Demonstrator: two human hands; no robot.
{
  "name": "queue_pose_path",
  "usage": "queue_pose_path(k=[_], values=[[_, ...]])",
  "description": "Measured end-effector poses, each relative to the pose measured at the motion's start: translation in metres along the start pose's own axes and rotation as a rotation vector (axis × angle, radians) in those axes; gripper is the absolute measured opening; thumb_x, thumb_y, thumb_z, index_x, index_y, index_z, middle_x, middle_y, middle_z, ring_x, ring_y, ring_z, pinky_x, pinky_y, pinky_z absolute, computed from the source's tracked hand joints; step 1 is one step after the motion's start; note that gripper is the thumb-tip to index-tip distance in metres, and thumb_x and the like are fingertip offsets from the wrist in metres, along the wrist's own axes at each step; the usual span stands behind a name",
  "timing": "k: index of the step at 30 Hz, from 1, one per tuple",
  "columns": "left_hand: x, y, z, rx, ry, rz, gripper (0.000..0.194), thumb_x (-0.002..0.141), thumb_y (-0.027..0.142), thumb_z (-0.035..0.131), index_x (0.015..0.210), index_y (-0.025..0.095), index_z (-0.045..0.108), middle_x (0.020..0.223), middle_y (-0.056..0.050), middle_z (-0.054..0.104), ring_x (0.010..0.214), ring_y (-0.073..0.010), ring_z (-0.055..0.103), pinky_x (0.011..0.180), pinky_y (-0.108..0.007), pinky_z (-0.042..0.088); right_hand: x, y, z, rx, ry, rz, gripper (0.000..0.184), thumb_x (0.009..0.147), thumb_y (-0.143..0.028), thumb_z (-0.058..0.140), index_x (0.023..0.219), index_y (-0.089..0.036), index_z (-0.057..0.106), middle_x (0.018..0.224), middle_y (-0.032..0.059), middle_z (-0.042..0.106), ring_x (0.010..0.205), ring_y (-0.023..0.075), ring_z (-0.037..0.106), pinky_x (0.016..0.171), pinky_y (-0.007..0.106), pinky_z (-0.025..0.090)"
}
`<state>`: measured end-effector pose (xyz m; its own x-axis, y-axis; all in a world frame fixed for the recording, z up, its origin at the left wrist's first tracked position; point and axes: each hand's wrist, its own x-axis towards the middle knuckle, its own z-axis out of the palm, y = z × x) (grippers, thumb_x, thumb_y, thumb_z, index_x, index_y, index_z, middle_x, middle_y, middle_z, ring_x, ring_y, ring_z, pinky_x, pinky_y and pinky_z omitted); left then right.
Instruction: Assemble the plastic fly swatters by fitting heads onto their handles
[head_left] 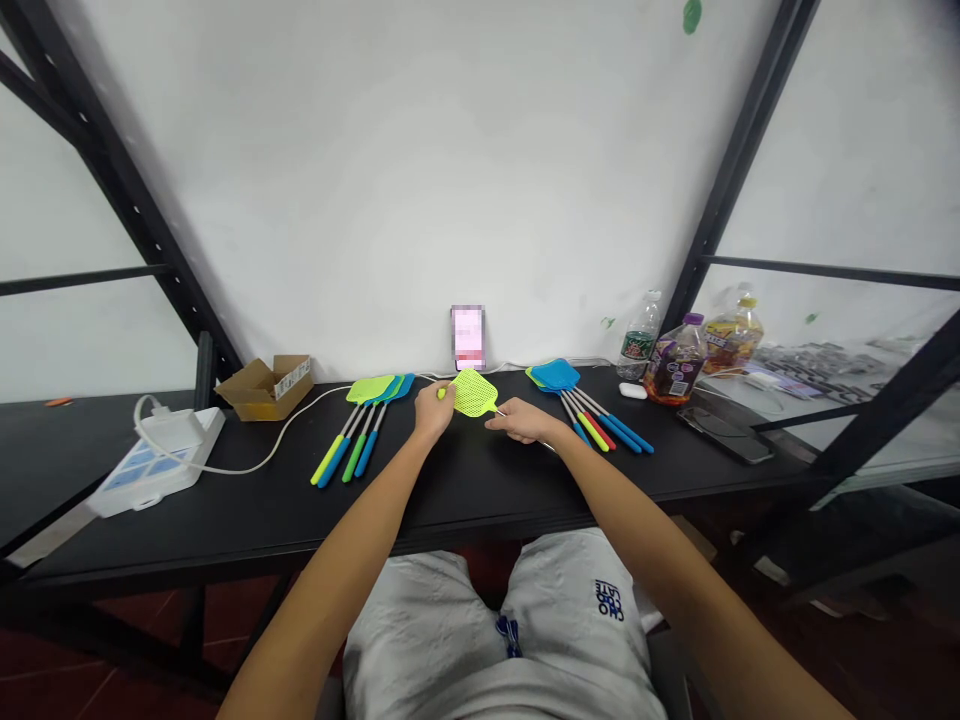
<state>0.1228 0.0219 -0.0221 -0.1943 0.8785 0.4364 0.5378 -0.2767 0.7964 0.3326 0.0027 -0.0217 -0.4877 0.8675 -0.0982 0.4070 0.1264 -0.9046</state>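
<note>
A yellow-green fly swatter [474, 394] is held in front of me over the middle of the table, its perforated head towards the left. My right hand [522, 420] is closed around its thin metal rod, which sticks out past my wrist. My left hand [433, 412] is closed at the left edge of the head. A rounded yellow-green tip [442, 392] shows at its fingers; what it belongs to is hidden. Several fly swatters [370, 390] lie fanned on the left, with yellow, blue and green handles. Another fanned group of fly swatters [555, 375] lies on the right.
A phone [469, 336] leans against the wall. To the left are an open cardboard box [266, 390] and a white power strip [157, 455] with a cable. At right stand bottles [675, 360], a white case [633, 391] and a dark phone [725, 434]. Black metal posts flank the table.
</note>
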Motion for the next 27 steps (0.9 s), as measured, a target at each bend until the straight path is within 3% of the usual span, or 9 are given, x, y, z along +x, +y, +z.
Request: queue_pose_path(k=[9,14,17,21,24,27], values=[[-0.001,-0.001,0.000,-0.127,-0.086,0.029,0.035,0.086,0.030,0.053,0.107,0.012,0.073,0.088,-0.007,0.074,0.064,-0.0169,0.065,0.063,-0.027,0.050,0.001,0.001,0.000,0.031,0.002,-0.011,0.037,0.076,-0.037,0.070,0.070,-0.022,0.036,0.040,-0.0108,0.031,0.032,0.0047,0.024,0.031,0.018,0.015],[-0.001,0.000,0.000,-0.079,-0.164,0.019,0.033,0.084,0.032,0.055,0.108,0.014,0.070,0.086,-0.006,0.074,0.066,-0.0172,0.066,0.068,-0.028,0.050,-0.001,-0.003,0.001,0.086,-0.007,0.014,0.033,0.079,-0.037,0.068,0.071,-0.022,0.040,0.041,-0.0109,0.030,0.033,0.0048,0.023,0.031,0.017,0.013],[-0.002,0.002,0.000,-0.037,-0.153,-0.001,0.037,0.082,0.034,0.060,0.112,0.013,0.065,0.086,-0.007,0.073,0.074,-0.0183,0.068,0.073,-0.028,0.049,-0.002,-0.008,0.000,0.169,0.028,0.015,0.032,0.082,-0.037,0.065,0.069,-0.021,0.041,0.041,-0.0108,0.029,0.033,0.0044,0.022,0.031,0.017,0.013],[-0.004,0.002,0.003,-0.030,-0.149,-0.057,0.051,0.080,0.044,0.063,0.119,0.013,0.057,0.079,-0.006,0.071,0.070,-0.0176,0.065,0.068,-0.028,0.048,-0.003,-0.015,-0.007,0.362,0.229,-0.037,0.027,0.087,-0.037,0.058,0.070,-0.018,0.049,0.042,-0.0110,0.027,0.033,0.0041,0.021,0.033,0.017,0.014],[-0.006,0.000,0.006,-0.027,-0.259,-0.007,0.033,0.080,0.043,0.061,0.097,0.015,0.064,0.077,-0.005,0.070,0.064,-0.0146,0.062,0.064,-0.026,0.047,-0.002,-0.014,-0.015,0.475,0.466,-0.130,0.032,0.089,-0.039,0.054,0.067,-0.016,0.054,0.045,-0.0061,0.037,0.036,0.0064,0.035,0.035,0.019,0.023],[-0.008,-0.001,0.008,-0.052,-0.387,0.069,0.023,0.080,0.037,0.059,0.081,0.015,0.066,0.075,-0.005,0.069,0.060,-0.0125,0.059,0.062,-0.025,0.046,0.002,-0.009,-0.021,0.432,0.708,-0.194,0.042,0.090,-0.047,0.052,0.062,-0.015,0.057,0.049,-0.0002,0.047,0.042,0.0094,0.045,0.038,0.021,0.030]])
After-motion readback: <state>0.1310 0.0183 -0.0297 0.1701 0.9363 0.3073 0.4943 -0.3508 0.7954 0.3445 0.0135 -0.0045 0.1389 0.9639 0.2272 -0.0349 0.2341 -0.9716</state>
